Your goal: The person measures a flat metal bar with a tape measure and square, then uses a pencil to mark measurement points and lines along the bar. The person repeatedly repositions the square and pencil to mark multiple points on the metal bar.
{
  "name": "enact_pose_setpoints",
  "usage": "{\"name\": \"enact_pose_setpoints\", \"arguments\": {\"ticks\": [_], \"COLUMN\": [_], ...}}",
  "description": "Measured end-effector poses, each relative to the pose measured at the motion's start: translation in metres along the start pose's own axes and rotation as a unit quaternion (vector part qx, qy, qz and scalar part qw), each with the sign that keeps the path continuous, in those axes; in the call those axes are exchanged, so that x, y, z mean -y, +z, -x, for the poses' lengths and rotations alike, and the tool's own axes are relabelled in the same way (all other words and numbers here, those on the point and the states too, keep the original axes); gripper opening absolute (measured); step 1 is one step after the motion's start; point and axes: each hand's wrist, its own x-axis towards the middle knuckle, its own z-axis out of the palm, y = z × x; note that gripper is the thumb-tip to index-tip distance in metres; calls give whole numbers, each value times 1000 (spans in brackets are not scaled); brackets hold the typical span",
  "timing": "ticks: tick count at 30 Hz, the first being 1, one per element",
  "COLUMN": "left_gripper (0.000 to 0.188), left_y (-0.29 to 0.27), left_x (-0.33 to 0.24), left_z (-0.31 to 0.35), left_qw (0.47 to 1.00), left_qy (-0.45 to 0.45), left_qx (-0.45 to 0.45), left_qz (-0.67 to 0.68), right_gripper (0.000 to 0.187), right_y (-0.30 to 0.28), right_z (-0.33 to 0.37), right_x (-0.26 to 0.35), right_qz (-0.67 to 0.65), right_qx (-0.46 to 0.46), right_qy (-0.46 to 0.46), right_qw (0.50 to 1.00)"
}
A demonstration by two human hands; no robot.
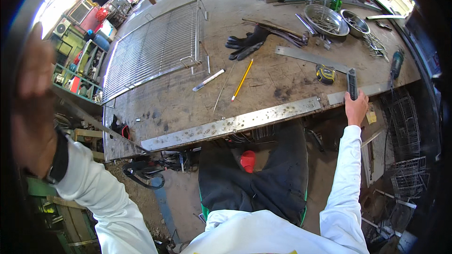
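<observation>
My right hand point(356, 108) is closed round the dark handle of a try square point(310, 57) at the table's front right edge. Its steel blade lies flat and runs to the far left. Beside it sits a yellow and black tape measure point(325, 74). My left hand point(33, 108) is raised at the far left rim, blurred, with a dark band at the wrist. A thin metal bar point(101, 124) slants from beside that hand down to the table's left front corner; whether the fingers grip it is unclear. A yellow pencil point(242, 80) and a white marker point(208, 80) lie mid-table.
A wire grate point(153, 49) covers the table's left side. Black gloves point(247, 44) and pliers-like tools point(287, 35) lie behind. Metal bowls point(326, 20) with small rods, glass bottles point(337, 0) and a power tool point(397, 65) stand right. A metal strip point(230, 124) lines the front edge.
</observation>
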Motion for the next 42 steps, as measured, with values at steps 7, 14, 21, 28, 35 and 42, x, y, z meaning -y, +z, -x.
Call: {"name": "enact_pose_setpoints", "arguments": {"ticks": [7, 14, 21, 28, 35, 42], "left_gripper": [48, 52, 49, 42, 52, 85], "left_y": [85, 116, 123, 124, 101, 106], "left_x": [127, 268, 310, 307, 312, 301], "left_z": [63, 170, 227, 237, 241, 231], "left_qw": [846, 764, 863, 882, 899, 842], "left_qy": [-223, -181, -11, 53, -33, -13], "left_qx": [441, 573, 429, 397, 405, 497], "left_qz": [-202, -233, -266, -248, -163, -211], "right_gripper": [31, 19, 14, 25, 18, 28], "right_y": [-33, -57, -129, -111, -72, -20], "right_z": [22, 66, 206, 325, 348, 320], "right_x": [-38, -10, 56, 104, 152, 177], "right_qz": [-428, -608, -687, -723, -652, -709], "right_qx": [231, 115, 92, 305, 393, 466], "right_qy": [269, 279, 306, 406, 470, 429], "right_qw": [831, 734, 653, 468, 447, 309]}}
